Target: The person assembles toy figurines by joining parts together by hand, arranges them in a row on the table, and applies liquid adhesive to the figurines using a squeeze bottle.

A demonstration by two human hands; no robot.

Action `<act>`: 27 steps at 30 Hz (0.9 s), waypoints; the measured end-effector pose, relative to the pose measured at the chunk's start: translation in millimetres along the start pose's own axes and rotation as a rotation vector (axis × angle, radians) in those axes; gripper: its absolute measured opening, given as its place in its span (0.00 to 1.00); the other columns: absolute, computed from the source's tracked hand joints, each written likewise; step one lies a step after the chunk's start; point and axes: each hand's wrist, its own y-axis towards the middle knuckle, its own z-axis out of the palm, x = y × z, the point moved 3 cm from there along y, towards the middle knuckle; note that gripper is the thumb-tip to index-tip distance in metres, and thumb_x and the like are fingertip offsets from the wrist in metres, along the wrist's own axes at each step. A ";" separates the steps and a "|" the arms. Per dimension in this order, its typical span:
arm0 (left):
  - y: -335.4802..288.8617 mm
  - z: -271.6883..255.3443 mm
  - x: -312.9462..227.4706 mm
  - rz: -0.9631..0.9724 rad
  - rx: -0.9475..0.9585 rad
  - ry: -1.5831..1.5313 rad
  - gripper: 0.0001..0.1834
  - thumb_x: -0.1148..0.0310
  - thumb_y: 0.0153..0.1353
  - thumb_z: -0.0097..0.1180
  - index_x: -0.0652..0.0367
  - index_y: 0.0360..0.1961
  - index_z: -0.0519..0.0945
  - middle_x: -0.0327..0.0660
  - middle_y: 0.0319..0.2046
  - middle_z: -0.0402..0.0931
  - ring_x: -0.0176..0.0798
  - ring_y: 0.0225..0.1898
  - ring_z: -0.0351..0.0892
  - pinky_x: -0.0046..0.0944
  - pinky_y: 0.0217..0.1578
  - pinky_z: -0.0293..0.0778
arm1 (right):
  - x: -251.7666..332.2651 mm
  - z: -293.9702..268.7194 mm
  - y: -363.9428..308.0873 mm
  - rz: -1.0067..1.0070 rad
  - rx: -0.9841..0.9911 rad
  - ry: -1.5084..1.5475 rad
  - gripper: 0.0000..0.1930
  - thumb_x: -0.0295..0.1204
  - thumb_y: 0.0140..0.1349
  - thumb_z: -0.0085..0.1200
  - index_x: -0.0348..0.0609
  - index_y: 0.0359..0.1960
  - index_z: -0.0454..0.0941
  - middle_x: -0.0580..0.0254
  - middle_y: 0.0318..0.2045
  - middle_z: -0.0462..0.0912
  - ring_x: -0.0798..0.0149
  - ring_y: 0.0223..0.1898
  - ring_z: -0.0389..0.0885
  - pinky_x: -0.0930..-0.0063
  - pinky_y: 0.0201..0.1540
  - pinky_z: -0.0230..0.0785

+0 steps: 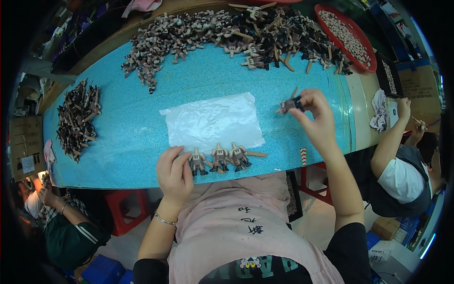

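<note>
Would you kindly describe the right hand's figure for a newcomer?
Find the blue table, then the whitish sheet on it. Right of that sheet is the right hand. The figure is pinched there, unlike the lying row of three figures.

The worktop (127,113) has a speckled blue surface and a curved near edge in this view. A glossy, whitish sheet (213,120) lies flat near the centre. Three figurines (219,157) lie side by side along its near edge. Large heap (177,38): mixed pale and dark figurines, spread along the far side. Smaller heap (78,120): dark brown pieces, left end. A red-and-white striped strip (303,157) lies at the near edge, right of centre.
</note>
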 end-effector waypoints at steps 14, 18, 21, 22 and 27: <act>-3.6 -1.6 1.1 0.006 -0.047 -0.006 0.12 0.81 0.52 0.53 0.64 0.40 0.79 0.48 0.42 0.76 0.52 0.44 0.75 0.46 0.45 0.71 | 48.5 4.4 -35.9 -0.244 0.388 -0.517 0.23 0.17 0.43 0.63 0.43 0.44 0.74 0.52 0.50 0.74 0.49 0.50 0.73 0.61 0.50 0.67; -2.9 -1.0 -0.6 0.034 -0.047 -0.014 0.13 0.80 0.53 0.53 0.64 0.41 0.79 0.48 0.43 0.76 0.52 0.44 0.76 0.46 0.46 0.71 | 42.3 17.7 -25.6 -0.240 0.555 -0.492 0.29 0.16 0.41 0.63 0.44 0.50 0.72 0.54 0.52 0.71 0.50 0.53 0.71 0.61 0.54 0.66; -3.6 -0.8 0.8 0.038 -0.047 -0.014 0.13 0.79 0.53 0.53 0.63 0.41 0.79 0.47 0.43 0.77 0.51 0.44 0.76 0.46 0.46 0.71 | 37.0 20.1 -23.6 -0.150 0.625 -0.401 0.31 0.16 0.40 0.65 0.44 0.51 0.72 0.54 0.51 0.71 0.49 0.53 0.71 0.61 0.55 0.67; -3.7 0.1 0.5 0.040 -0.049 -0.012 0.13 0.79 0.53 0.53 0.63 0.41 0.79 0.47 0.43 0.77 0.51 0.44 0.76 0.46 0.45 0.71 | 36.2 18.8 -22.7 -0.106 0.615 -0.357 0.31 0.17 0.40 0.65 0.43 0.51 0.72 0.54 0.50 0.71 0.49 0.53 0.71 0.62 0.54 0.67; -4.1 -1.8 0.4 0.054 -0.042 -0.005 0.13 0.79 0.52 0.53 0.63 0.40 0.79 0.47 0.42 0.77 0.51 0.44 0.76 0.46 0.45 0.71 | 52.9 24.2 -29.8 -0.034 0.611 -0.170 0.31 0.19 0.40 0.67 0.43 0.51 0.72 0.55 0.48 0.71 0.50 0.51 0.71 0.63 0.52 0.68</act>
